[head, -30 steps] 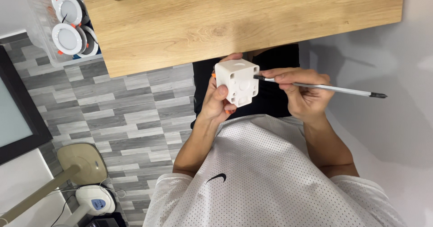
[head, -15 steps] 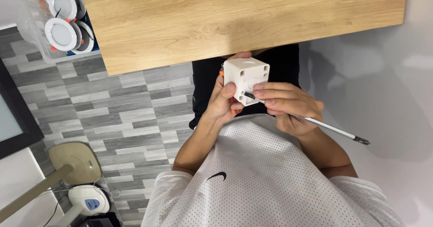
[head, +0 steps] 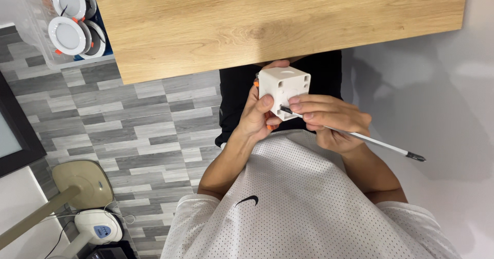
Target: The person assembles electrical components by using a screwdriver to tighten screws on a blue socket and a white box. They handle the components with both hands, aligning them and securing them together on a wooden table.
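Rod (head: 355, 133) lower, seemingly against cube (head: 284, 92).

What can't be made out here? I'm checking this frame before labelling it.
Head view, the only one:
- Tip of the thin rod: hidden against the white cube.
- Cube's far side: covered by the left hand.
- Rod's middle: wrapped by the right hand.
- Round lamps: cut by the top edge.
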